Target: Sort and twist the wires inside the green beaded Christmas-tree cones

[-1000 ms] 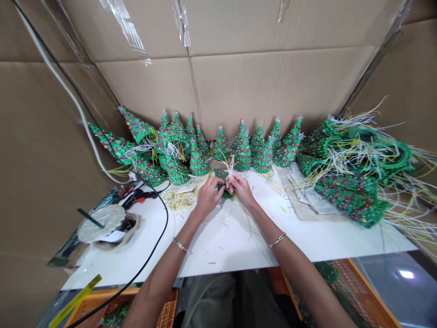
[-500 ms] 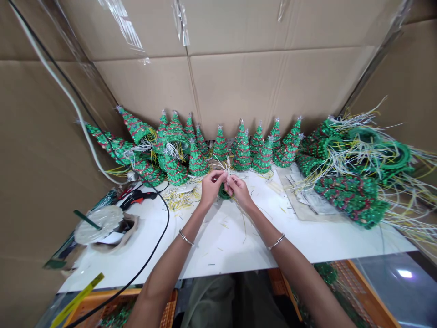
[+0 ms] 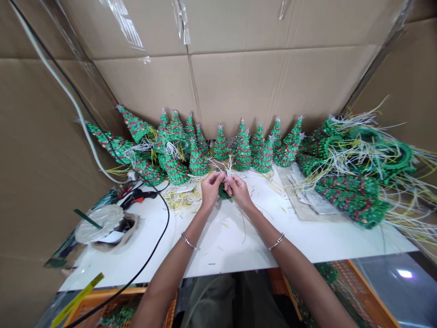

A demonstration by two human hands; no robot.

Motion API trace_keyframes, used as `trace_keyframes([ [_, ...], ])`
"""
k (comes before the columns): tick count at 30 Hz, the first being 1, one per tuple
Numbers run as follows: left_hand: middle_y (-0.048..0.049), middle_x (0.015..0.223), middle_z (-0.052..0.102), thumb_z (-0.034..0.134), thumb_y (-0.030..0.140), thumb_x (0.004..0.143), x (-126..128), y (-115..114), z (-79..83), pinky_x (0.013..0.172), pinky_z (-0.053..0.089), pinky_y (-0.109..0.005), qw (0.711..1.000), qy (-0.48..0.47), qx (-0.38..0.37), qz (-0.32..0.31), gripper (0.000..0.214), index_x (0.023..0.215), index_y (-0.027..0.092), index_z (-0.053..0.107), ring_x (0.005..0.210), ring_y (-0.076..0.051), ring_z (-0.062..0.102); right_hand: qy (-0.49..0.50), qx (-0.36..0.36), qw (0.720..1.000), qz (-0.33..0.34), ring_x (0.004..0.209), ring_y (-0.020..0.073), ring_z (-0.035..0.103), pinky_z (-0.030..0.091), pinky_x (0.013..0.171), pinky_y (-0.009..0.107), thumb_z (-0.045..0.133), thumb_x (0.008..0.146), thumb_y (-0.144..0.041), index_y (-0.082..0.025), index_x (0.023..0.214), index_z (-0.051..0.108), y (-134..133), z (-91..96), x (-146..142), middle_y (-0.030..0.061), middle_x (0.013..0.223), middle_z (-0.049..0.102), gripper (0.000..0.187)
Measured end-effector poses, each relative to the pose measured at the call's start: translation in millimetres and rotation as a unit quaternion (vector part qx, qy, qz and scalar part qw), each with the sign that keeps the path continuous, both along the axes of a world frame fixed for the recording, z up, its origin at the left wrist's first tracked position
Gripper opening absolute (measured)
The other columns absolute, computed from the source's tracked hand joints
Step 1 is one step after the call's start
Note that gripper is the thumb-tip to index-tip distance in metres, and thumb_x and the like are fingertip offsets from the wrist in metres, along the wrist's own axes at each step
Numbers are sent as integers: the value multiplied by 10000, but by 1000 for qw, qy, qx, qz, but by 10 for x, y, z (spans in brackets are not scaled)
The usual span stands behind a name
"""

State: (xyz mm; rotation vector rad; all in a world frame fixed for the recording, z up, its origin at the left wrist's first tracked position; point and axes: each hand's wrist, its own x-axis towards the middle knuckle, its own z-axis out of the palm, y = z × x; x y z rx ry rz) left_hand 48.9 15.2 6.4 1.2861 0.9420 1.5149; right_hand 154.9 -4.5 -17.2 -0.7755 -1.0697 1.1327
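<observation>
My left hand point(image 3: 210, 189) and my right hand point(image 3: 240, 190) meet at the middle of the white table point(image 3: 218, 246), fingers pinched together. Between them is a small green beaded piece point(image 3: 224, 191) with a tuft of thin white wires point(image 3: 228, 166) sticking up above my fingertips. Both hands grip it. Behind it stands a row of finished green beaded Christmas trees point(image 3: 242, 150) with red bands. Cut wire scraps point(image 3: 179, 198) lie to the left of my left hand.
A heap of flat green beaded pieces with long white and yellow wires point(image 3: 355, 168) fills the right side. A red-and-black tool point(image 3: 138, 197), a black cable point(image 3: 160, 232) and a dish of clutter point(image 3: 102, 223) lie at left. Cardboard walls point(image 3: 239, 82) enclose the table; orange crates point(image 3: 355, 282) sit below.
My hands rose slightly from the table and drew closer together around the green piece. My left hand moved up to the wire tuft. Otherwise nothing shifted.
</observation>
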Motion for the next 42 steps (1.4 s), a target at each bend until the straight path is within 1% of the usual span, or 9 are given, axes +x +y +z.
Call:
trace_keyframes([
  [6, -17, 666, 664, 750, 393, 679, 1, -91, 50, 598, 463, -237, 1000, 1, -10, 22, 267, 746, 141, 694, 593, -120, 592, 1, -5, 1000, -16, 403, 55, 374, 303, 415, 206, 590, 819, -531, -191, 730, 532, 22, -52, -18, -47, 558, 524, 356],
  [9, -34, 714, 683, 744, 402, 689, -11, -108, 77, 559, 442, -217, 999, -16, -28, 19, 292, 807, 141, 687, 625, -124, 613, -12, -8, 999, -34, 409, 56, 394, 320, 417, 203, 581, 819, -538, -191, 745, 529, 23, -62, -21, -34, 601, 565, 359],
  [12, -59, 788, 702, 733, 430, 703, -67, -57, 131, 512, 413, -199, 997, -52, -50, 15, 358, 907, 141, 676, 627, -119, 617, -24, -8, 998, -54, 431, 63, 450, 364, 436, 205, 563, 828, -541, -187, 783, 539, 11, -55, -24, -6, 690, 629, 357],
  [15, -51, 777, 689, 715, 450, 725, -164, 28, 230, 485, 396, -184, 994, -93, -42, 33, 355, 900, 145, 666, 598, -99, 595, -25, -9, 998, -57, 459, 76, 504, 404, 466, 215, 555, 835, -536, -186, 808, 548, -9, -44, -35, 15, 741, 661, 351],
  [18, -10, 697, 646, 705, 449, 744, -255, 82, 330, 455, 372, -170, 992, -118, -15, 45, 321, 871, 157, 666, 530, -68, 539, -27, -4, 998, -64, 481, 90, 527, 430, 489, 224, 552, 841, -525, -186, 815, 564, -31, -30, -53, 9, 711, 649, 340],
  [20, 17, 622, 597, 713, 439, 740, -287, 83, 363, 422, 347, -170, 994, -107, -9, 22, 309, 862, 158, 675, 456, -50, 473, -40, 7, 996, -78, 490, 98, 532, 437, 503, 226, 554, 849, -501, -185, 822, 587, -46, -20, -62, -13, 638, 603, 319],
  [24, 2, 635, 607, 747, 413, 701, -288, 46, 314, 418, 368, -184, 997, -57, -26, -38, 306, 842, 145, 706, 464, -62, 493, -63, 35, 992, -104, 489, 93, 517, 427, 497, 226, 568, 855, -454, -183, 813, 625, -69, 0, -62, -37, 616, 509, 280],
  [34, -11, 656, 616, 794, 367, 625, -292, 76, 168, 423, 358, -171, 993, -82, -75, -37, 294, 809, 144, 742, 501, -59, 490, -123, 66, 987, -85, 487, 73, 462, 387, 455, 245, 556, 863, -492, -202, 956, 694, -88, -25, -66, 25, 840, 543, 334],
  [42, -11, 657, 609, 810, 415, 609, -336, 64, 139, 426, 354, -169, 991, -94, -85, -44, 385, 871, 140, 749, 506, -56, 475, -126, 67, 988, -53, 503, 74, 423, 368, 440, 245, 568, 852, -514, -210, 1050, 689, -59, -88, -57, 31, 848, 525, 383],
])
